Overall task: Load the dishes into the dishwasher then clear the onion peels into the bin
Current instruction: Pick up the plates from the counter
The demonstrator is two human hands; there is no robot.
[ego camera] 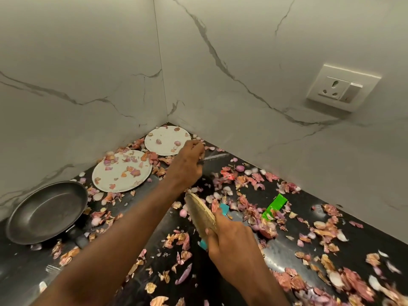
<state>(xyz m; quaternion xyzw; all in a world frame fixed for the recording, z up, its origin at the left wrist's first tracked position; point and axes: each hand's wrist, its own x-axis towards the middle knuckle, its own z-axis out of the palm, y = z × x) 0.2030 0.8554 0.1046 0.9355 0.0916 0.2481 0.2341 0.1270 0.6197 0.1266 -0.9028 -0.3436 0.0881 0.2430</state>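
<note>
Nearest of all: left arm [123, 235], big and long, reaching up and away over black counter [284, 255]. Left hand [187, 164] at its far end, fingers bunched, seeming to pinch small pink bits at the fingertips; a thin blurry streak just right of it, too smeared to name. Right hand [234, 250] lower down, fingers curled round a flat gold-brown oval thing [202, 214], gripped by its near end. Long side of that thing running from the right hand up and a bit left, far tip pointing toward the left wrist. A teal bit peeking out under the right hand, too hidden to name.

Dark round pan [47, 212], one only, far to the left of the left arm, open side up. White plates, two: near plate [121, 171] just left of the left hand, far plate [166, 140] touching-close beside its fingertips, in the wall corner. Both flat, with peels on top.

Green wrapper [274, 205], one, to the right of both hands, lying slanted.

Onion peels [249, 208], pink and brown, too many to count, scattered all around both hands.
</note>
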